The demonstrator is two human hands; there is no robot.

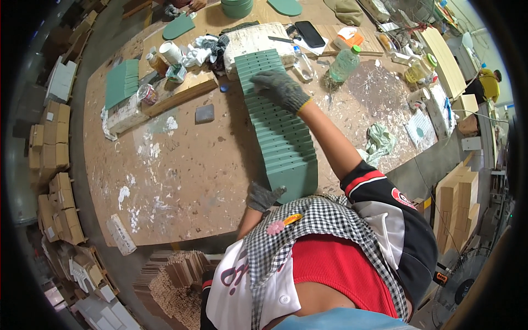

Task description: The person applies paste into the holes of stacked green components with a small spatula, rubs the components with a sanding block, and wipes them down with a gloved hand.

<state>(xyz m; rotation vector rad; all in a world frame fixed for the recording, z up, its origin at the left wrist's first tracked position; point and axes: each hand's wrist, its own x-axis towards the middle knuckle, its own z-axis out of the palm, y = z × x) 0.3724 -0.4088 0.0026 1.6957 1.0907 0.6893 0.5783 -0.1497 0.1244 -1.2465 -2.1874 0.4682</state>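
A long row of overlapping green boards with small dark holes runs from a white block to the table's near edge. The boards lie fanned like steps. Near the far end, my right hand, in a grey knitted glove, rests over the row with its fingers stretched leftward. My left hand, gloved too, touches the left edge of the nearest board. Its thumb reaches over that board, apart from the other fingers, which show only in part. Neither hand appears to grip anything.
Left stand green boards, a glass jar and a wooden beam. A dark square block lies beside the row. Rightward are a green-capped bottle, a crumpled cloth and a phone. A fan stands lower right.
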